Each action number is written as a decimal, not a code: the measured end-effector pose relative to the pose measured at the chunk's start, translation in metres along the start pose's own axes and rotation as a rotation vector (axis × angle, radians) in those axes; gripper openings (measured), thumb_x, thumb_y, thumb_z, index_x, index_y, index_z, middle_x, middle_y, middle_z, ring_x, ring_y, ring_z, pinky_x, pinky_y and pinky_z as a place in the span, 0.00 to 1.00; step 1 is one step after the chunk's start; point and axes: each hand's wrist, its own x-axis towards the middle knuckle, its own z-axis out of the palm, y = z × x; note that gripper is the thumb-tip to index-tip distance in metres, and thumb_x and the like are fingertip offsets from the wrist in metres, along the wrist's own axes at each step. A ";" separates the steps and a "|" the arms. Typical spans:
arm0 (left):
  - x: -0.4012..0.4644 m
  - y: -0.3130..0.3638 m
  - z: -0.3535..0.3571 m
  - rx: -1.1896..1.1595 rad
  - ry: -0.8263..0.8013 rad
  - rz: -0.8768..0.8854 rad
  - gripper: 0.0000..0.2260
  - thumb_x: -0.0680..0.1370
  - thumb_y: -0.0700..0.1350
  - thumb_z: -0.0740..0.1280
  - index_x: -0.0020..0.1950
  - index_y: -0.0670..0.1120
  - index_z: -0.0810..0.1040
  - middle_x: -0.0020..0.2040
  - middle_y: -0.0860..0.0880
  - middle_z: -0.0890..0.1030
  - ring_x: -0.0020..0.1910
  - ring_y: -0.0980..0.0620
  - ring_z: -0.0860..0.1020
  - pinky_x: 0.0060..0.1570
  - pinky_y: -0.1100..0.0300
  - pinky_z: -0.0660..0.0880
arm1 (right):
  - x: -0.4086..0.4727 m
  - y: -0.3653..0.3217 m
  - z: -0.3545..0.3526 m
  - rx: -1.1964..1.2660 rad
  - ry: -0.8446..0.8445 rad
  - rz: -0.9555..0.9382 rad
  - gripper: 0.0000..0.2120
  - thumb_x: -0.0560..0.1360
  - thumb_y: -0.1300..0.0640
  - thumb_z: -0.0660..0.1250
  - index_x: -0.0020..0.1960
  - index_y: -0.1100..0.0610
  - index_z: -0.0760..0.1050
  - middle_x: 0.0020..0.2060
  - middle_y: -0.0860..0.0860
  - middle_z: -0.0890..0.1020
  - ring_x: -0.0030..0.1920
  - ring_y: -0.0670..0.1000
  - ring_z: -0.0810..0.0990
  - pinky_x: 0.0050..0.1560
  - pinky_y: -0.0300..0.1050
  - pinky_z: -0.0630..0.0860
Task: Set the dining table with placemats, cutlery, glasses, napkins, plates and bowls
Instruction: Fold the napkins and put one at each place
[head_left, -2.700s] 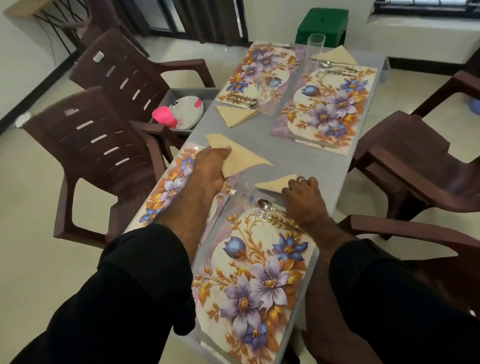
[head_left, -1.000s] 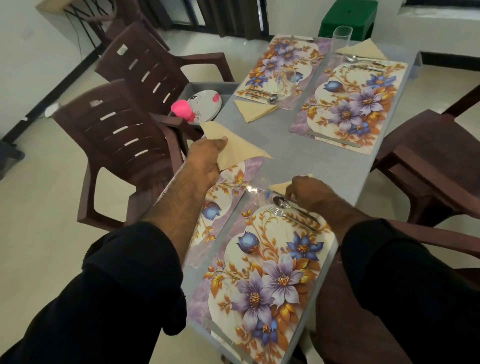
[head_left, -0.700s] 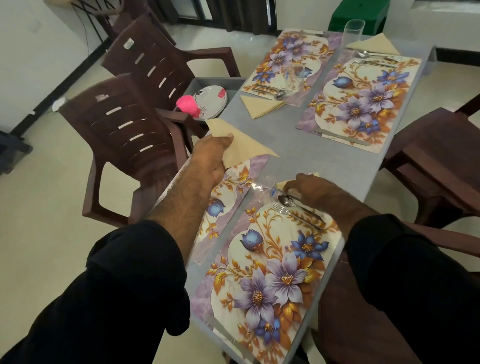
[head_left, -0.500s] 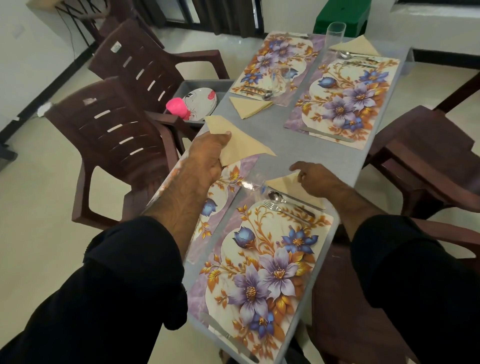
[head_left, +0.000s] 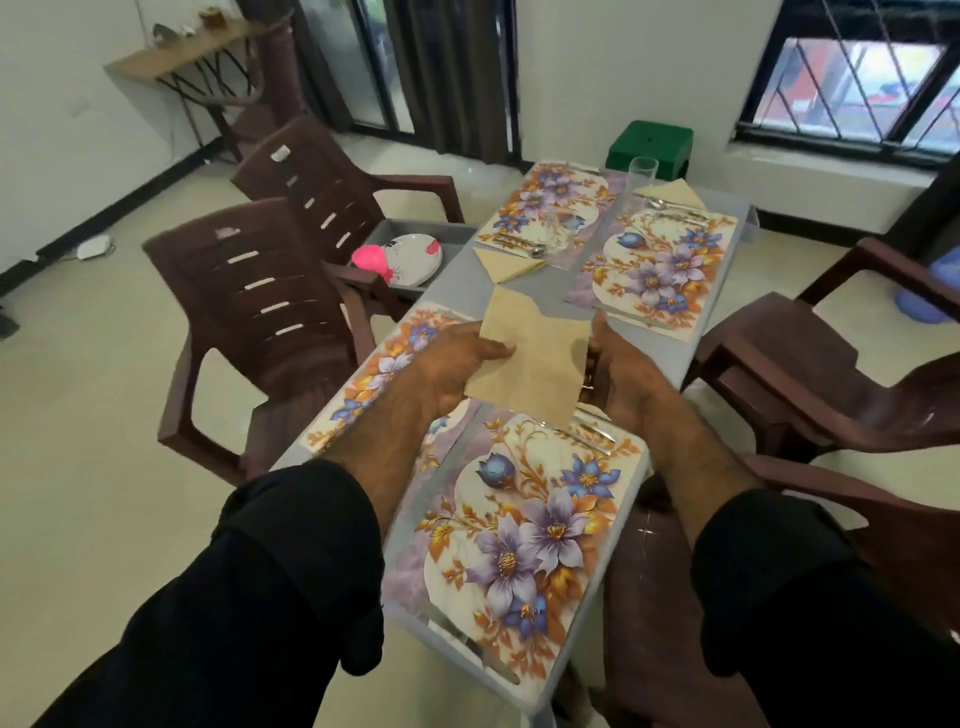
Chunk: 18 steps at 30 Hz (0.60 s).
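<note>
My left hand (head_left: 452, 369) and my right hand (head_left: 626, 376) hold a tan napkin (head_left: 530, 358) between them, lifted above the grey table (head_left: 540, 301). The left thumb pinches its left edge; the right fingers grip its right edge. Below it lies the near floral placemat (head_left: 524, 519) with a fork and spoon (head_left: 592, 431) at its far end. Another floral placemat (head_left: 384, 369) lies under my left hand. Two far placemats (head_left: 660, 260) carry cutlery, each with a folded napkin (head_left: 506, 262) beside it. A tall glass (head_left: 642, 174) stands at the far end.
A grey tray (head_left: 415, 228) on a chair at the left holds patterned plates (head_left: 413, 257) and a pink bowl (head_left: 370, 258). Brown plastic chairs (head_left: 270, 291) stand along both sides of the table. A green stool (head_left: 652, 150) sits beyond the far end.
My left hand lifted the napkin off the table and brought it to the middle. My right hand left the folded napkin by the cutlery and took hold of the lifted one. The camera tilted up.
</note>
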 end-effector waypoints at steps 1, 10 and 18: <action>-0.016 -0.005 -0.012 0.014 0.015 0.021 0.09 0.80 0.33 0.70 0.60 0.39 0.84 0.57 0.40 0.87 0.55 0.39 0.86 0.57 0.46 0.83 | -0.010 0.003 0.013 -0.026 -0.008 -0.040 0.19 0.78 0.40 0.70 0.53 0.56 0.85 0.41 0.52 0.85 0.44 0.56 0.81 0.49 0.52 0.78; -0.185 -0.058 -0.186 -0.122 0.182 0.218 0.07 0.80 0.34 0.71 0.57 0.40 0.84 0.50 0.40 0.88 0.46 0.43 0.86 0.50 0.49 0.84 | -0.087 0.043 0.198 -0.323 -0.229 -0.244 0.09 0.77 0.60 0.74 0.57 0.58 0.84 0.42 0.52 0.83 0.40 0.52 0.75 0.41 0.47 0.70; -0.315 -0.121 -0.342 -0.205 0.373 0.197 0.13 0.81 0.37 0.71 0.65 0.41 0.83 0.58 0.42 0.87 0.60 0.38 0.85 0.59 0.39 0.82 | -0.126 0.138 0.397 -0.440 -0.345 -0.133 0.13 0.78 0.57 0.74 0.56 0.66 0.81 0.44 0.56 0.85 0.44 0.56 0.80 0.43 0.48 0.75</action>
